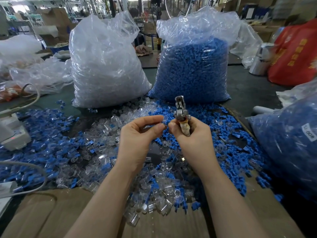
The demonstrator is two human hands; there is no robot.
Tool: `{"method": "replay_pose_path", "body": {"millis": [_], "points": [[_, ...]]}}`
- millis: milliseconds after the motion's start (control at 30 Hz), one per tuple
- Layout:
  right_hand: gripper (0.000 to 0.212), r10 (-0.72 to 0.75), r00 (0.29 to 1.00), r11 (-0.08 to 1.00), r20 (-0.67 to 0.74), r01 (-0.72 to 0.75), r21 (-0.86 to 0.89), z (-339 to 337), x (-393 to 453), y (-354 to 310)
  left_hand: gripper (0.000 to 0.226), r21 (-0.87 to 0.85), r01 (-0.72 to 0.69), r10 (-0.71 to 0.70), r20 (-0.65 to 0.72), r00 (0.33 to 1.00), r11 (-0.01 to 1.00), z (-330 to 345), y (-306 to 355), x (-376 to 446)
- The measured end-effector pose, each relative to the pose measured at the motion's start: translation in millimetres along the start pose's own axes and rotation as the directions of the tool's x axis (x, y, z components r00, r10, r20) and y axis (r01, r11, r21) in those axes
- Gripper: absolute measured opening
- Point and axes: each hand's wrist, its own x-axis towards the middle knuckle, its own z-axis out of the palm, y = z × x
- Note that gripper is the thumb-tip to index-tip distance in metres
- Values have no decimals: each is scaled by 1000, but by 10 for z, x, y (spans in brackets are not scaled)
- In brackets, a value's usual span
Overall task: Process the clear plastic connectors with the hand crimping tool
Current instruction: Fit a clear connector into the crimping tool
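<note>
Pinching clear connector (pixel 164 121) w/ left hand (pixel 137 134), beside right hand (pixel 192 134) (gripping crimping tool (pixel 181 115)).

Soft even daylight, blurred background, wide-angle bending at the edges.

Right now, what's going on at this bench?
A person is working through loose plastic parts by hand. The right hand grips a metal crimping tool, head pointing up. The left hand pinches one clear connector right beside the tool; it does not look loaded into it yet. Clear and blue parts litter the table. Behind stand a bag of clear parts and a bag of blue parts.
</note>
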Motion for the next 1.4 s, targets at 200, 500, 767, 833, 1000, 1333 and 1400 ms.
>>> {"method": "replay_pose_path", "body": {"millis": [200,500,767,833,1000,1333,1400], "points": [[15,-17,1000,999,-6,17,-51,-11,7,23,27,40,-7,7,4,1000,999,10,10,-2],[4,-16,1000,996,2,16,-85,-27,1,45,15,-49,7,-9,-48,999,999,-7,-22,15],[5,-14,998,951,66,33,-308,-65,8,105,15,-197,-26,11,-73,997,980,-61,-17,66],[6,-4,994,928,111,45,-371,-61,10,104,15,-156,-56,45,-75,996,986,-70,-22,78],[6,25,985,914,171,47,-403,-55,16,86,23,32,-156,157,-27,987,987,-112,-50,97],[5,29,977,901,213,67,-428,-66,13,93,29,45,-198,196,35,980,979,-92,-18,78],[3,31,976,889,216,72,-453,-74,16,96,29,43,-195,193,39,980,980,-92,-18,79]]}}
